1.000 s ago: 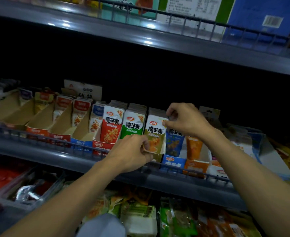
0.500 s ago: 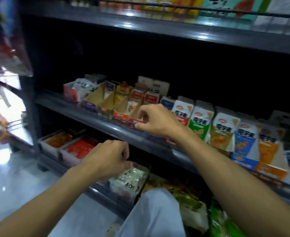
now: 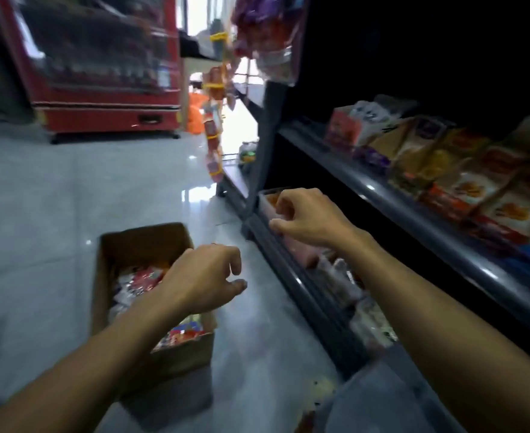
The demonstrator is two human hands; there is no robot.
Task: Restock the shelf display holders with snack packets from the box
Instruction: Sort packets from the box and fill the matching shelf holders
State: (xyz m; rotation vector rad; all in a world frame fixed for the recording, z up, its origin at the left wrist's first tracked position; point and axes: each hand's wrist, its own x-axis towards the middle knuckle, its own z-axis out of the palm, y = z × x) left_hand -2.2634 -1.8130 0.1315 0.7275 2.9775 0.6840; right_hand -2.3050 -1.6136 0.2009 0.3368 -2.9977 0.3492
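**Box lies below the left hand; shelf holders off to the right**

The floor [image 3: 54, 198] takes up the left of the view, and the shelf unit [image 3: 413, 220] runs along the right edge, so the person is turned away from the display and toward the stock. The cardboard box [image 3: 176, 357] stands open on the floor just beside the foot of the shelving, its long axis running away from the person. Snack packets [image 3: 138, 279] lie loose inside it, blurred. The display holders [image 3: 463, 185] sit in a row on the upper shelf, well apart from the box and up to the right.

The left hand [image 3: 201, 279] hovers directly over the box, clearly the nearer of the two. Its forearm reaches forward across the box's near end, palm down, and its grip is loosely curled and holds nothing that I can see. The packets lie straight beneath it, so the coming move looks like a short drop down.

The right hand [image 3: 307, 218] hangs over the lower shelf's front edge, fingers loosely curled. Blur hides whether it touches anything; it seems empty.
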